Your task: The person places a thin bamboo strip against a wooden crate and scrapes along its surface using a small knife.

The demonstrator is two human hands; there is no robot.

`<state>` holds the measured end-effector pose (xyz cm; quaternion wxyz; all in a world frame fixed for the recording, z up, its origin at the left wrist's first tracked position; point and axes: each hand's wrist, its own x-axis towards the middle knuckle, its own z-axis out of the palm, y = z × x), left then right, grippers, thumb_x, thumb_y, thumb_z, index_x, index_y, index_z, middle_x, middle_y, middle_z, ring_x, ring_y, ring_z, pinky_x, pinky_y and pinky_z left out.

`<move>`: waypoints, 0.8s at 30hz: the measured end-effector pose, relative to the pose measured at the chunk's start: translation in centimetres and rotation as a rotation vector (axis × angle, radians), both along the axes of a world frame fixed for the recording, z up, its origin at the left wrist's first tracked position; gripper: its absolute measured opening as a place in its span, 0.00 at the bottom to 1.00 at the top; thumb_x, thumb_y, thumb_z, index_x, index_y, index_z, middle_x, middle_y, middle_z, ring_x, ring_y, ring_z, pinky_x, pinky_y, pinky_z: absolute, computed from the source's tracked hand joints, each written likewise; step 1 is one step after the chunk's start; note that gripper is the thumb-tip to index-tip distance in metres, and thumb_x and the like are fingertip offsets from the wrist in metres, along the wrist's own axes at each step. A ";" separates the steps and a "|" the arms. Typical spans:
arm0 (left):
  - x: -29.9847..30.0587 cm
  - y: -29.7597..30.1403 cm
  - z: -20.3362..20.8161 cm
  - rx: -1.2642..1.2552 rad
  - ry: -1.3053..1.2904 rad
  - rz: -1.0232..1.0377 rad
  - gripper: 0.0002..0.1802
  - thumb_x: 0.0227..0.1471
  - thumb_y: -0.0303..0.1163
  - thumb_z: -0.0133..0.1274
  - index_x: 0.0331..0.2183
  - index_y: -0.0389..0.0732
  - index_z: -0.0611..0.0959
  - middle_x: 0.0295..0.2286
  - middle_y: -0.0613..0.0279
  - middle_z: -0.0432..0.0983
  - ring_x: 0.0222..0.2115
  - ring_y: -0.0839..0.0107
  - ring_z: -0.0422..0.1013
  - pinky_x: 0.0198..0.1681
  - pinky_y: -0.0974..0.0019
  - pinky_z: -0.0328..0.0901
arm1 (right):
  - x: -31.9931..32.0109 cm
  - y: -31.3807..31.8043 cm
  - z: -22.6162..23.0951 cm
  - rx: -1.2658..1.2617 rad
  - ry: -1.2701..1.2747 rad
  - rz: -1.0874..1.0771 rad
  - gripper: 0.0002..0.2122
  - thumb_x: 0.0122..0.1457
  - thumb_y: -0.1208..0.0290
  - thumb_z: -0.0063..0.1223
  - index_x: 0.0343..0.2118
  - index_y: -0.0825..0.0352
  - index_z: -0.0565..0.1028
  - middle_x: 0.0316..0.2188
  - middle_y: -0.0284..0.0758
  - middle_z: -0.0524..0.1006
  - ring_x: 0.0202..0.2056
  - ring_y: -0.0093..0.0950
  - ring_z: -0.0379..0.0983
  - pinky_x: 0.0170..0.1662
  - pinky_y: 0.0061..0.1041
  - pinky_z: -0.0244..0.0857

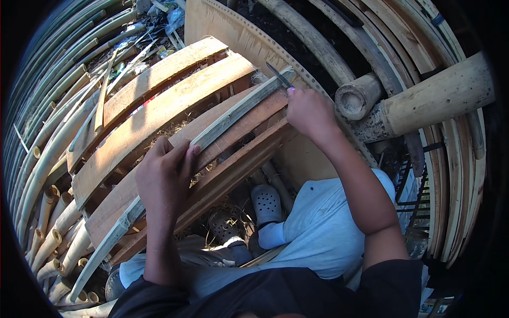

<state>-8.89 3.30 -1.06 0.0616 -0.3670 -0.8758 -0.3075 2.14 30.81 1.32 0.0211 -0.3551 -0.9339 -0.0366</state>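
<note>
A long, pale greenish bamboo strip [238, 109] slants across the top of a slatted wooden stand [164, 89], from the lower left up to the right. My left hand [163, 172] is closed round the strip near its middle, fingers curled over it. In my right hand [313, 114] is a knife [279, 76], its dark blade pointing up and left across the strip's far end. The knife's handle is mostly hidden in my fist; a bit of purple shows by my thumb. The strip's near end hangs past the stand's lower left corner.
Bamboo poles [63, 222] are piled along the left. A thick bamboo pole [435, 100] juts in from the right, beside long curved-looking slats [458, 191]. Behind the stand is a tan board [233, 24] with a dotted edge. A grey clog [266, 204] is on my foot below.
</note>
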 end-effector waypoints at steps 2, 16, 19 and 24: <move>-0.3 -0.2 -0.2 -0.011 0.012 0.018 0.11 0.55 0.42 0.61 0.31 0.45 0.86 0.22 0.58 0.66 0.23 0.59 0.69 0.27 0.56 0.63 | 0.0 -2.0 0.3 -0.062 -0.005 0.164 0.20 0.69 0.63 0.37 0.30 0.70 0.79 0.27 0.50 0.81 0.33 0.48 0.80 0.40 0.46 0.74; -0.3 -0.1 -0.2 0.002 0.006 0.005 0.11 0.54 0.43 0.61 0.32 0.45 0.87 0.22 0.58 0.65 0.22 0.59 0.69 0.27 0.56 0.63 | 0.3 -1.7 0.6 -0.156 0.050 0.262 0.20 0.70 0.66 0.34 0.33 0.72 0.79 0.31 0.51 0.81 0.37 0.49 0.80 0.43 0.47 0.74; -0.2 0.0 -0.2 -0.002 0.001 0.017 0.11 0.54 0.42 0.61 0.32 0.45 0.87 0.22 0.58 0.66 0.22 0.59 0.69 0.27 0.56 0.63 | -0.1 0.1 0.3 -0.083 0.006 0.047 0.20 0.70 0.65 0.34 0.32 0.72 0.79 0.32 0.51 0.81 0.37 0.49 0.80 0.44 0.47 0.73; -0.4 0.0 -0.4 0.004 0.015 0.007 0.12 0.54 0.43 0.61 0.31 0.45 0.86 0.22 0.58 0.66 0.23 0.58 0.69 0.27 0.56 0.63 | -0.1 -1.2 0.2 -0.042 -0.022 0.063 0.20 0.70 0.64 0.36 0.33 0.71 0.79 0.31 0.51 0.81 0.37 0.48 0.80 0.43 0.46 0.74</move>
